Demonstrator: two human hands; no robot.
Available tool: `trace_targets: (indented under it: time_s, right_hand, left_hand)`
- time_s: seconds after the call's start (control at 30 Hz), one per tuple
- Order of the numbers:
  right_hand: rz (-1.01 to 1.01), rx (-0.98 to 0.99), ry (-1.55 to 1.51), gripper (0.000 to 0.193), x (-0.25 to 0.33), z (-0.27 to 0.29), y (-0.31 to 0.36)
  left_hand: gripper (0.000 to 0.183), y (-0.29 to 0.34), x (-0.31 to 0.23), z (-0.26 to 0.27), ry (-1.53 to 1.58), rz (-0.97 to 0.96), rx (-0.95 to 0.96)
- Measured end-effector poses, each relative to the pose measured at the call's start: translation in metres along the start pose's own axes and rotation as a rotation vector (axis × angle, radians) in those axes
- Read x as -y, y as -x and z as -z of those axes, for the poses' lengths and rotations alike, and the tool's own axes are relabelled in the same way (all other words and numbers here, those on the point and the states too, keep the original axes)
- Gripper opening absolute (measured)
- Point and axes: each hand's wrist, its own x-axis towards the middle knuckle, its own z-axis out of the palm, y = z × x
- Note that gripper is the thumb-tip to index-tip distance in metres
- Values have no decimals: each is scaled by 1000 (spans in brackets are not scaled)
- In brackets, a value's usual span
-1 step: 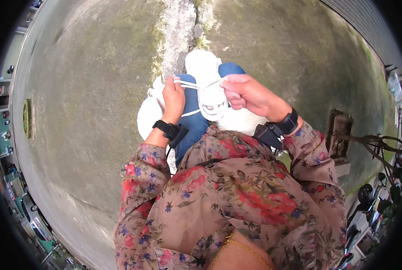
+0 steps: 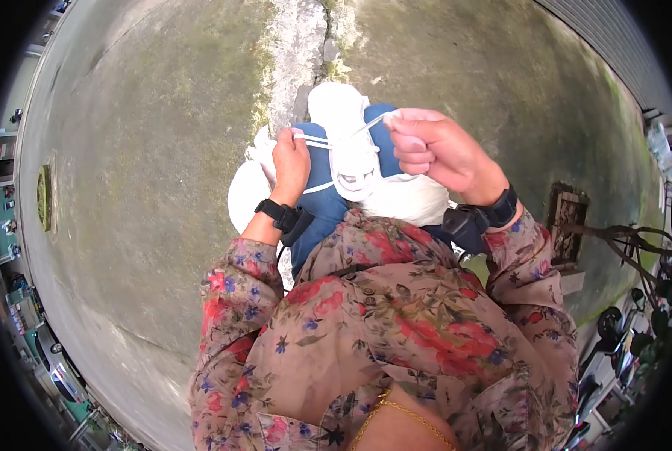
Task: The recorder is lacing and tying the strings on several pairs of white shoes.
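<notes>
A white lace-up shoe (image 2: 338,103) rests between my knees in blue trousers (image 2: 323,197), with its opening toward me. At its left side my left hand (image 2: 291,161) is closed on a doubled stretch of white shoelace (image 2: 317,141). My right hand (image 2: 432,149), up and to the right of the shoe, pinches another length of lace between thumb and fingertips. That length is drawn taut from the middle of the shoe. A white rounded item (image 2: 248,197) lies left of my leg, and a white bundle (image 2: 405,201) is under my right hand; their kinds are unclear.
Mossy concrete ground (image 2: 163,135) spreads around me, split by a pale cracked strip (image 2: 294,56) ahead. On the right are a brown rectangular block (image 2: 569,225) and bare branches (image 2: 621,234). Parked vehicles (image 2: 59,368) line the far left edge.
My right hand has moved up and to the right, pulling its lace out farther from the shoe. My left hand and the shoe stay nearly where they were.
</notes>
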Motion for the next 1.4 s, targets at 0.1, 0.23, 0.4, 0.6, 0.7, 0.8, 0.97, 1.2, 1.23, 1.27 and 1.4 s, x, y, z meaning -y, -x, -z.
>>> trace_targets:
  time_s: [0.1, 0.23, 0.4, 0.6, 0.7, 0.8, 0.97, 1.2, 1.23, 1.27, 1.4]
  right_hand:
    - [143, -12, -45, 12, 38, -44, 38]
    - [307, 114, -27, 12, 53, -68, 69]
    - [471, 80, 49, 12, 53, -80, 62]
    - [685, 79, 324, 19, 50, -67, 32]
    - [843, -73, 407, 28, 32, -36, -16]
    - [974, -373, 359, 18, 68, -1, -4]
    - [719, -587, -352, 22, 51, 134, 14]
    - [201, -431, 790, 22, -75, 112, -29]
    - [179, -423, 963, 19, -84, 107, -33]
    - [179, -430, 959, 19, -86, 107, -37]
    - [216, -479, 1433, 20, -99, 103, -43]
  left_hand:
    - [16, 11, 5, -13, -148, -194, 53]
    - [17, 12, -5, -10, -199, -154, 188]
    - [18, 11, -7, 10, -175, -16, 287]
    - [23, 35, -79, 13, 370, -51, 791]
    - [26, 29, -101, 19, 459, -77, 1072]
    - [20, 5, -98, 65, 697, 148, 882]
    - [21, -52, -23, 140, 1120, 268, 200]
    - [34, -14, -7, 79, 320, 232, 356]
    - [33, -5, -8, 65, 234, 223, 447]
    - [33, 2, -16, 50, 149, 209, 546]
    - [23, 25, -33, 23, 114, 225, 655]
